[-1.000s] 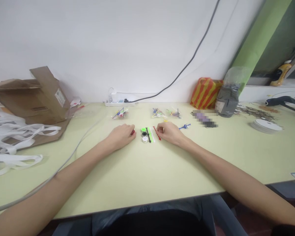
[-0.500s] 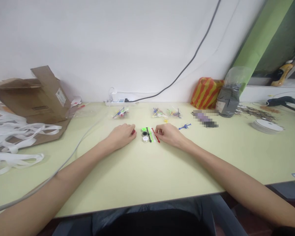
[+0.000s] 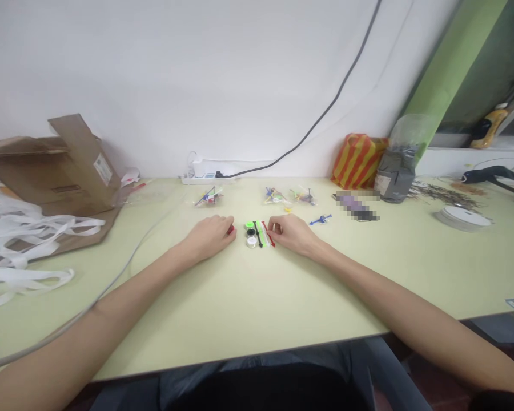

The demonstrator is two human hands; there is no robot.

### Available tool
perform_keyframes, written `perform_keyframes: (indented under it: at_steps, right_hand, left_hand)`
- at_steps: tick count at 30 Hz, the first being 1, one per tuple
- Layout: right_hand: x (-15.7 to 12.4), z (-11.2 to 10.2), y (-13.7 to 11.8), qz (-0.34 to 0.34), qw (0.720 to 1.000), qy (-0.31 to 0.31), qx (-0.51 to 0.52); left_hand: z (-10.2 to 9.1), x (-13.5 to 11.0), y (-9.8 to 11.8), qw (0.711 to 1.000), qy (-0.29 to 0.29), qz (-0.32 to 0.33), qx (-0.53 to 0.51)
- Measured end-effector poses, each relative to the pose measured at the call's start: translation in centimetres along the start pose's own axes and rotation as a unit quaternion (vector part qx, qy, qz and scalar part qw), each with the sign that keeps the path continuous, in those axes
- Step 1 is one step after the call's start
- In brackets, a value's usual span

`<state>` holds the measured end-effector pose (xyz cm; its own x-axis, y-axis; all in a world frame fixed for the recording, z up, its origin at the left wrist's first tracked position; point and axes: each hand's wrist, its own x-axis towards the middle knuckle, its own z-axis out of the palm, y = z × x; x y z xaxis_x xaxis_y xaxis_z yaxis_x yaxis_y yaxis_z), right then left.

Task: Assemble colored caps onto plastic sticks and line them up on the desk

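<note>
My left hand (image 3: 209, 237) rests on the table with its fingers curled round a small red piece (image 3: 231, 229), mostly hidden by the fingers. Between the hands lies a column of round pieces: a green disc (image 3: 249, 225), a black disc (image 3: 251, 232) and a white disc (image 3: 252, 242). Beside them slanted arrow-tipped sticks lie in a row: a black stick (image 3: 258, 235), a green stick, a white stick (image 3: 265, 235) and a red stick (image 3: 272, 240). Pinched fingers of my right hand (image 3: 289, 231) are at the red stick, at the row's right end.
Clear bags of coloured parts (image 3: 209, 197) lie towards the wall, near a power strip (image 3: 205, 179). A blue arrow piece (image 3: 321, 219) is right of my hand. Cardboard box (image 3: 55, 177) and white straps (image 3: 21, 228) fill the left; a striped bag (image 3: 355, 162) and ribbon spool (image 3: 465, 218) stand right.
The red stick has shifted slightly left, closer to the white one, with my right fingers at it. My left hand stays in place; the whole view has shifted a little.
</note>
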<state>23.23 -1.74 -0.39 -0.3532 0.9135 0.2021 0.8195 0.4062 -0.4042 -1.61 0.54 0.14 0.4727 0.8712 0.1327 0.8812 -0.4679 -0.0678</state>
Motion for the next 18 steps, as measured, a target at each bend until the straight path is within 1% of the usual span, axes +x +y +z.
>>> perform_keyframes:
  at_steps: [9, 13, 18]
  right_hand:
    - [0.08, 0.18, 0.11, -0.002, 1.0, 0.005, -0.003]
    - [0.09, 0.15, 0.02, 0.001, 1.0, 0.002, -0.007]
    - [0.07, 0.19, 0.0, 0.001, 1.0, 0.009, -0.007]
  left_hand:
    - [0.16, 0.02, -0.09, 1.0, 0.012, -0.002, -0.022]
    - [0.14, 0.08, -0.08, 1.0, 0.003, -0.001, -0.007]
    - [0.21, 0.06, -0.18, 1.0, 0.008, 0.008, 0.005]
